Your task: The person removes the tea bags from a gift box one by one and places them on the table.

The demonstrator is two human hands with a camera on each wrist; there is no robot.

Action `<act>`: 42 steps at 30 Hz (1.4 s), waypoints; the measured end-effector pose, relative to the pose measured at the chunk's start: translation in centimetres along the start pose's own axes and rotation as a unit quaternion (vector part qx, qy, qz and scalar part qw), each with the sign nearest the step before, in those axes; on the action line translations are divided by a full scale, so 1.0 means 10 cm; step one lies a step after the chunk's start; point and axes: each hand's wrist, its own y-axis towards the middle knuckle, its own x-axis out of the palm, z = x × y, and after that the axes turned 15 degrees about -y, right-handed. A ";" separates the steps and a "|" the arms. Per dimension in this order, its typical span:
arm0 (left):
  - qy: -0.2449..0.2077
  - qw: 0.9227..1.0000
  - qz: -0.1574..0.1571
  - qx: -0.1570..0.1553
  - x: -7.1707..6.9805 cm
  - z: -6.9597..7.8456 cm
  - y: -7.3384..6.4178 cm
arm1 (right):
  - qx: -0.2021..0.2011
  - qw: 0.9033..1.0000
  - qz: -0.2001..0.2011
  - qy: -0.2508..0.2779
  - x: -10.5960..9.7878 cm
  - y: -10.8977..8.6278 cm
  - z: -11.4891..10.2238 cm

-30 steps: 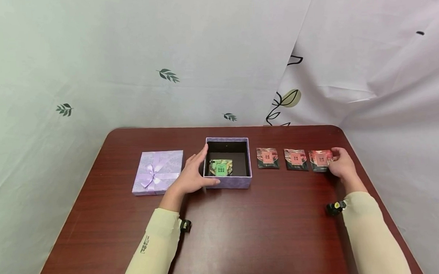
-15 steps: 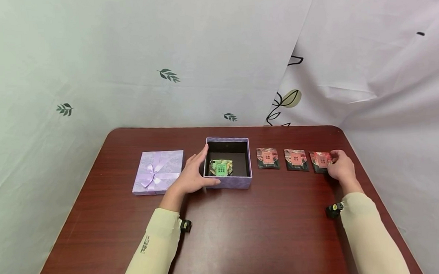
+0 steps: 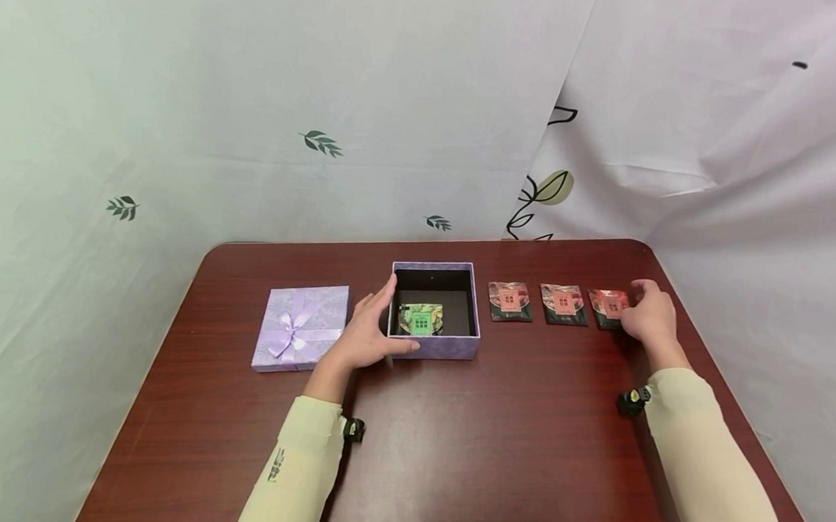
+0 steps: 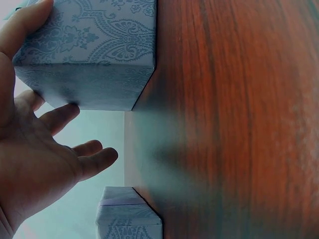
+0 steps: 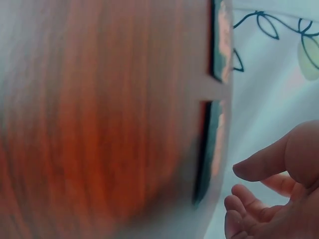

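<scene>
A purple patterned gift box (image 3: 436,349) stands without its lid, a green food packet (image 3: 421,321) lying inside near the front wall. My left hand (image 3: 362,335) spans its front left corner, thumb against the front face and fingers along the left side; the left wrist view shows these fingers (image 4: 60,118) spread and fairly straight. My right hand (image 3: 650,313) is at the right edge of the rightmost red packet (image 3: 609,307) and covers part of it. In the right wrist view, thumb and loosely bent fingers stand apart with nothing seen between them; contact with the packet cannot be told.
Two more red and dark packets, a middle one (image 3: 564,304) and a left one (image 3: 510,301), lie in a row right of the box. The ribboned lid (image 3: 302,328) lies left of it. A patterned white curtain (image 3: 385,138) hangs behind the brown table (image 3: 496,444).
My right hand has shifted slightly left over the rightmost packet, which has moved very little. My left hand and the box have kept still.
</scene>
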 end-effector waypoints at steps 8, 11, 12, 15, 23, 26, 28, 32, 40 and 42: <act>-0.002 1.000 0.002 -0.006 0.00 0.00 -0.01 | -0.009 1.000 0.019 0.018 -0.11 -0.10 -0.27; -0.002 1.000 0.001 -0.004 0.00 0.01 0.00 | -0.022 0.999 0.025 0.030 -0.16 -0.14 -0.38; -0.002 1.000 0.001 -0.005 0.00 0.01 0.00 | -0.026 0.999 0.028 0.032 -0.17 -0.15 -0.42; -0.001 1.000 0.001 -0.005 0.00 0.00 0.00 | -0.039 0.998 0.038 0.036 -0.22 -0.19 -0.52; -0.002 1.000 0.001 -0.004 0.00 0.00 0.00 | -0.058 0.995 0.057 0.050 -0.30 -0.30 -0.75; -0.002 1.000 0.001 -0.003 -0.01 0.00 0.00 | -0.065 0.995 0.060 0.052 -0.31 -0.33 -0.80; -0.001 1.000 0.001 -0.003 0.00 0.00 0.00 | -0.072 0.994 0.062 0.054 -0.31 -0.34 -0.83; -0.001 1.000 0.001 -0.002 0.00 0.00 0.00 | -0.083 0.992 0.064 0.063 -0.32 -0.38 -0.89; -0.001 1.000 -0.003 0.007 -0.01 0.01 0.00 | -0.095 0.990 0.061 0.090 -0.33 -0.45 -0.99; -0.001 1.000 -0.003 0.007 -0.01 0.02 0.00 | -0.098 0.989 0.062 0.095 -0.34 -0.46 -1.01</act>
